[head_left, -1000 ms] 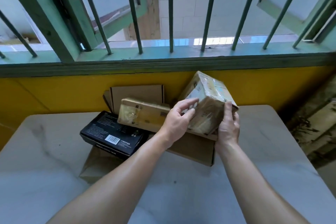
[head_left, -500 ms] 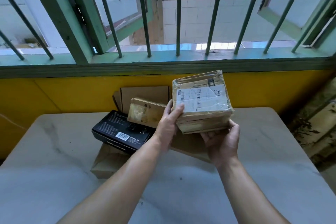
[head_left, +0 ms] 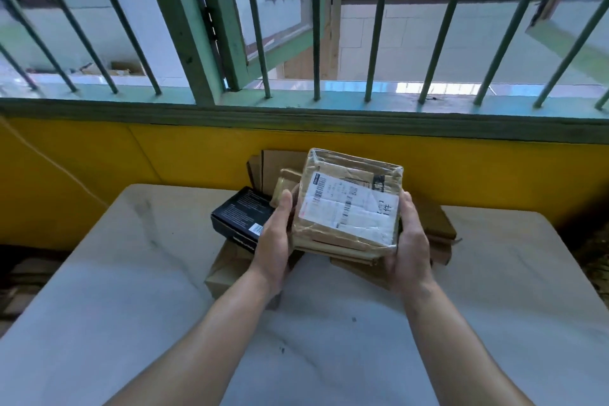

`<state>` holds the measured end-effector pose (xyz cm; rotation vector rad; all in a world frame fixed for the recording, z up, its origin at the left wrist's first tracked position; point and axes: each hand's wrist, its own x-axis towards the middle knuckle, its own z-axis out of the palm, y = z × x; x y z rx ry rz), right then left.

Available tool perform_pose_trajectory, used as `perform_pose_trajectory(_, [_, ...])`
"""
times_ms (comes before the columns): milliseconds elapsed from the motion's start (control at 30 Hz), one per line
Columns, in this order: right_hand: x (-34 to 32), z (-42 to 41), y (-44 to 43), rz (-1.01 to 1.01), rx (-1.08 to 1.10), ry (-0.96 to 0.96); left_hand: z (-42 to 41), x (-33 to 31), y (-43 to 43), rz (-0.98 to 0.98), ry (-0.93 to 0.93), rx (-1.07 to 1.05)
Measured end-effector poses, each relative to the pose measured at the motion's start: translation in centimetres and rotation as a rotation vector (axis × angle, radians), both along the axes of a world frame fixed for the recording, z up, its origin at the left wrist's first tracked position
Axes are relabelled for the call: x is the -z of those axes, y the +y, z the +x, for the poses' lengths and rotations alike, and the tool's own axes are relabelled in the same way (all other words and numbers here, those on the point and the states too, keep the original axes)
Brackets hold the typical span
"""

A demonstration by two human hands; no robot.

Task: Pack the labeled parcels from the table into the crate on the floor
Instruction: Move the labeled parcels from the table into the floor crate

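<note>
Brown cardboard under clear tape is filling both grips. The left hand (head_left: 275, 241) is laying its thumb along the left edge of the taped parcel (head_left: 349, 204) while its other fingers are curling underneath. The right hand (head_left: 410, 247) is clasping the right edge the same way, thumb on top and fingers tucked below. Both hands are holding this one box between them, slightly tilted, with its white shipping label (head_left: 342, 211) facing up.

The parcel is hanging over the pile near the middle of the far edge of the table (head_left: 131, 290); whether its underside is touching the pile cannot be told. Just left of the left hand, a black box (head_left: 240, 217) with a barcode sticker is lying on flattened cartons (head_left: 227, 270), which are spreading out under the pile and also showing to the right of the right hand. A tan parcel (head_left: 286, 180) is peeking out behind the left thumb, mostly hidden. Beyond the far edge a yellow wall (head_left: 164, 161) is rising to green window bars (head_left: 316, 26).
</note>
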<state>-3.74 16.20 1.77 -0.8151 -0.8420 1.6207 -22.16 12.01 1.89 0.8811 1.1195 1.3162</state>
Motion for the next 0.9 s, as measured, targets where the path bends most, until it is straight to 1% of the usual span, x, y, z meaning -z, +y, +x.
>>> perform_pose_trajectory(67, [-0.4,-1.3,-0.5,0.05,-0.038,0.025,-1.1,0.2,-1.0,-0.003,-0.005,-0.102])
perform_pose_trajectory(167, [-1.4,-3.4,-1.5,0.099,-0.054,0.016,-2.6,0.2,-2.7,0.003,-0.029,-0.171])
perform_pose_trajectory(333, [-3.6,-6.7,-3.4,0.104,-0.089,0.05,-4.8,-0.5,-6.3,0.135,-0.099,-0.239])
perform_pose_trajectory(467, [-4.6,-9.8,-5.4,0.18,-0.136,0.053,-7.2,-1.7,-9.5,0.199,-0.064,-0.327])
perform_pose_trajectory(600, [-5.5,-13.7,-8.4,0.212,-0.189,0.066,-10.6,-2.4,-13.3,0.258,-0.017,-0.383])
perform_pose_trajectory(767, [-6.1,-20.5,-14.0,0.199,-0.265,0.049,-16.2,-3.7,-20.0,0.241,-0.04,-0.423])
perform_pose_trajectory(900, [-6.4,-27.3,-19.4,0.194,-0.335,-0.022,-21.7,-4.1,-27.6,0.223,-0.057,-0.461])
